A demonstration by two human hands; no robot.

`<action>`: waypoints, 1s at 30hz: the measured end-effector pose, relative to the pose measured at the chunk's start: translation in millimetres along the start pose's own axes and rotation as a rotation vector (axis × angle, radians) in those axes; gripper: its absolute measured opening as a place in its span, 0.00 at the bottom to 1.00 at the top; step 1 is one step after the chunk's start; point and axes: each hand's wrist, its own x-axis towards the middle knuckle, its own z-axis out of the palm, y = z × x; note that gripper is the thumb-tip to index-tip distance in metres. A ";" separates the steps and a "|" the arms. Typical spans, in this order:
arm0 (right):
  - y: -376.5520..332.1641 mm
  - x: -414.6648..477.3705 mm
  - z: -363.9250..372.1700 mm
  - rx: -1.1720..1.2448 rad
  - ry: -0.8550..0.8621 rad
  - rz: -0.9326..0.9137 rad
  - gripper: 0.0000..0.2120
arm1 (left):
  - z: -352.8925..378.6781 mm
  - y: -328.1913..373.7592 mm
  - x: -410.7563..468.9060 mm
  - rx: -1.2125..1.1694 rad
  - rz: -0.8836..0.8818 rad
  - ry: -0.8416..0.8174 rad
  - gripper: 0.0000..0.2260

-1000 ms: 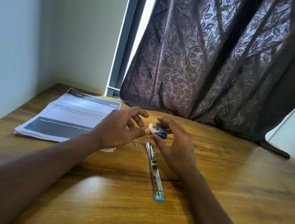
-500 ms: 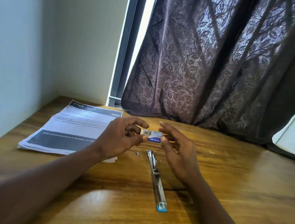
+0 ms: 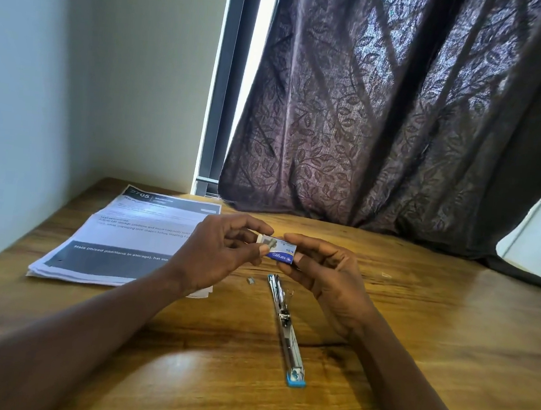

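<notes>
A small blue and white staple box [image 3: 281,251] is held above the wooden table between both hands. My left hand [image 3: 222,253] pinches its left end, where the inner tray sticks out and grey staples show. My right hand [image 3: 325,271] pinches the box's right end with thumb and fingers. Below the hands a stapler [image 3: 285,327] lies swung open flat on the table, its blue end toward me. A small loose strip of staples [image 3: 250,280] lies just left of the stapler's far tip.
A stack of printed paper sheets [image 3: 122,241] lies on the table's left side, partly under my left forearm. A dark patterned curtain [image 3: 401,118] hangs behind the table [image 3: 430,349], its hem resting on the far edge. A wall closes the left side.
The box's inner tray has slid out to the left, showing the staples. Both hands stay around the box; the view has tilted up slightly.
</notes>
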 end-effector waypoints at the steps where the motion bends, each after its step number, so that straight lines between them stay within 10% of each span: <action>1: -0.6 -0.2 -0.1 0.004 0.001 0.013 0.12 | -0.3 0.6 -0.2 -0.012 0.002 -0.001 0.13; 22: -7.8 1.2 0.9 0.151 0.178 0.147 0.15 | 0.9 4.9 -2.2 -0.128 -0.087 -0.006 0.13; 30: -8.1 1.6 0.9 0.150 0.195 0.153 0.09 | 3.5 -1.2 -3.5 0.359 0.233 0.165 0.09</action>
